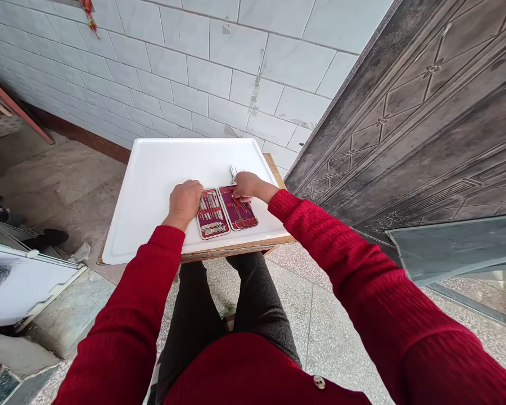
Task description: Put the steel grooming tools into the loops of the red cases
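Note:
A manicure set case (230, 226) lies unfolded on a white board (164, 169), its dark red lining facing up. Several slim metal tools (209, 207) and nail clippers (213, 228) sit in the left half; scissors (239, 220) lie in the right half. My left hand (184, 201) rests at the case's left edge with its fingers curled round the upper corner. Over the upper part of the right half, my right hand (247, 185) has its fingers pinched together; what they hold is hidden. Just beyond it lies a small silver plier-like tool (232, 173).
The board lies on a wooden table (274, 169) against a tiled wall (236, 50). A dark patterned metal door (388, 124) stands close on the right. At the lower left is a white panel (21, 284). My legs (261, 298) are under the table's front edge.

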Demonstrator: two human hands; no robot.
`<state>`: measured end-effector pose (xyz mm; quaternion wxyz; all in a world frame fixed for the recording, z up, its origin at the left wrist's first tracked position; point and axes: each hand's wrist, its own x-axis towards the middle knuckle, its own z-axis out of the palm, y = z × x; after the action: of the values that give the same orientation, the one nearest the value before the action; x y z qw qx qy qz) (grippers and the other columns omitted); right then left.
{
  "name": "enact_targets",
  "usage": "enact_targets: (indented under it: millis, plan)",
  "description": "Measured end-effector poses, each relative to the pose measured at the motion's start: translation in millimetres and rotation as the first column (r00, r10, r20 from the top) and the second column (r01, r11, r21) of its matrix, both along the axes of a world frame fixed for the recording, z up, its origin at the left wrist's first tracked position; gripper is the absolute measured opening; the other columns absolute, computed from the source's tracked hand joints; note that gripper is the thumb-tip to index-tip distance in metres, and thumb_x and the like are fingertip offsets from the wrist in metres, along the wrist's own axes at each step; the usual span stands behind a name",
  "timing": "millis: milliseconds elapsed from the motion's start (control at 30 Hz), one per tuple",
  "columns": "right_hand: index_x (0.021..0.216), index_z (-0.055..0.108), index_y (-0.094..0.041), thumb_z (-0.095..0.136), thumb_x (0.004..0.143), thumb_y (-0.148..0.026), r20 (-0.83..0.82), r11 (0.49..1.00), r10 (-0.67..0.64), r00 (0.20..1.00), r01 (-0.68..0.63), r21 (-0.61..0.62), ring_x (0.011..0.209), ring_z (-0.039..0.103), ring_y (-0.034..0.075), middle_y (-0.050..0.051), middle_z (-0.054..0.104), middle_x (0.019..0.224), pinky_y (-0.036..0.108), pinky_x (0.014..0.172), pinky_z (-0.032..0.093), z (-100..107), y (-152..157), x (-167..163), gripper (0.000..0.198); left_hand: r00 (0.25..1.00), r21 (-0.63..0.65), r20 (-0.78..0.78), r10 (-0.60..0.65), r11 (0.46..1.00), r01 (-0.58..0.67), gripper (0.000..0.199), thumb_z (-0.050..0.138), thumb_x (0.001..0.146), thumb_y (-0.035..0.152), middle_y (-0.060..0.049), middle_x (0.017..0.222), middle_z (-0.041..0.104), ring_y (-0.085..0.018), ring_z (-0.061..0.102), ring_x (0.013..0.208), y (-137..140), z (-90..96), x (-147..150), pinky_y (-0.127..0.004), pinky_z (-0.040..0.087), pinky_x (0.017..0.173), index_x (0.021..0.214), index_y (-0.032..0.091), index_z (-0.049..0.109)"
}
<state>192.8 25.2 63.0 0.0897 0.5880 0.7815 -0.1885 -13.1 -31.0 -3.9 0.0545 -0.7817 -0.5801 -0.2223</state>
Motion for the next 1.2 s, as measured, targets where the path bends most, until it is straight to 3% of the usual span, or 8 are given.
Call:
enact_targets:
  millis: [133, 333, 533, 633, 733, 833, 933, 1200]
  plan:
    - [0.061, 0.067, -0.016, 0.072, 0.083, -0.014, -0.063, 0.998, -0.052, 0.997, 0.05, -0.035, 0.056, 0.068, 0.017, 0.002, 0.065, 0.049, 0.027, 0.07, 0.056, 1, -4, 4, 0.022, 1.0, -0.003, -0.005, -0.003, 1.0, 0.003, 0.032, 0.039, 0.102, 0.02, -0.01, 0.096, 0.073, -0.026, 0.065, 0.091, -1, 1.3, 1, -0.038, 0.043, 0.073, 0.084, 0.02, 0.065]
    - [0.065, 0.071, -0.011, 0.069, 0.077, -0.004, 0.12, 0.997, 0.055, 0.991, -0.06, 0.043, 0.067, 0.072, 0.025, 0.007, 0.066, 0.051, 0.034, 0.076, 0.057, 0, -1, 0, 0.014, 0.999, -0.014, -0.035, 0.019, 1.0, -0.02, 0.031, 0.039, 0.101, 0.019, -0.009, 0.092, 0.071, -0.025, 0.064, 0.087, -1, 1.0, 1, -0.037, 0.04, 0.069, 0.083, 0.02, 0.065]
    - [0.072, 0.071, -0.011, 0.068, 0.084, -0.009, -0.068, 0.997, -0.042, 0.997, 0.037, -0.071, 0.056, 0.067, 0.016, 0.001, 0.061, 0.046, 0.027, 0.068, 0.058, -1, -1, 5, 0.013, 0.999, -0.01, -0.042, 0.025, 1.0, -0.026, 0.031, 0.04, 0.1, 0.019, -0.009, 0.093, 0.071, -0.025, 0.064, 0.085, -1, 0.7, 1, -0.037, 0.039, 0.068, 0.084, 0.019, 0.066]
    - [0.071, 0.072, -0.01, 0.071, 0.074, 0.0, 0.048, 0.999, 0.021, 0.999, -0.023, 0.026, 0.066, 0.073, 0.023, 0.006, 0.066, 0.052, 0.032, 0.072, 0.059, 2, -4, 2, 0.01, 0.999, -0.013, -0.048, 0.023, 1.0, -0.024, 0.03, 0.04, 0.1, 0.018, -0.009, 0.094, 0.071, -0.025, 0.064, 0.086, -1, 1.1, 1, -0.037, 0.039, 0.068, 0.085, 0.019, 0.066]
    - [0.073, 0.075, -0.009, 0.076, 0.059, 0.007, 0.168, 0.987, 0.074, 0.983, -0.096, 0.127, 0.078, 0.076, 0.032, 0.011, 0.072, 0.061, 0.04, 0.078, 0.061, 1, -4, -4, 0.021, 0.998, -0.013, -0.054, 0.02, 1.0, -0.021, 0.03, 0.04, 0.1, 0.018, -0.009, 0.095, 0.071, -0.026, 0.064, 0.086, -1, 1.1, 2, -0.037, 0.04, 0.069, 0.084, 0.019, 0.065]
    - [0.071, 0.074, -0.011, 0.077, 0.07, -0.002, 0.052, 0.999, 0.024, 0.998, -0.026, 0.038, 0.07, 0.075, 0.027, 0.008, 0.07, 0.057, 0.036, 0.076, 0.062, -3, 0, -3, 0.01, 0.998, -0.009, -0.053, 0.024, 1.0, -0.024, 0.03, 0.04, 0.1, 0.018, -0.01, 0.095, 0.071, -0.026, 0.064, 0.086, 0, 0.7, 2, -0.038, 0.04, 0.069, 0.082, 0.02, 0.064]
    - [0.067, 0.07, -0.013, 0.074, 0.081, -0.011, -0.126, 0.992, -0.103, 0.987, 0.093, -0.082, 0.057, 0.069, 0.019, 0.003, 0.065, 0.05, 0.029, 0.066, 0.06, -7, 3, 5, 0.015, 0.999, -0.01, -0.044, 0.023, 1.0, -0.024, 0.03, 0.04, 0.1, 0.018, -0.01, 0.094, 0.071, -0.027, 0.064, 0.086, 0, 0.3, 2, -0.038, 0.04, 0.069, 0.082, 0.02, 0.064]
    - [0.059, 0.062, -0.015, 0.067, 0.084, -0.008, -0.355, 0.968, -0.249, 0.901, 0.228, -0.101, 0.056, 0.066, 0.014, 0.007, 0.073, 0.063, 0.025, 0.06, 0.058, -7, -1, 17, 0.028, 0.999, -0.011, -0.034, 0.023, 1.0, -0.024, 0.029, 0.041, 0.099, 0.015, -0.01, 0.091, 0.071, -0.026, 0.064, 0.085, 0, 1.0, 3, -0.038, 0.04, 0.069, 0.08, 0.02, 0.063]
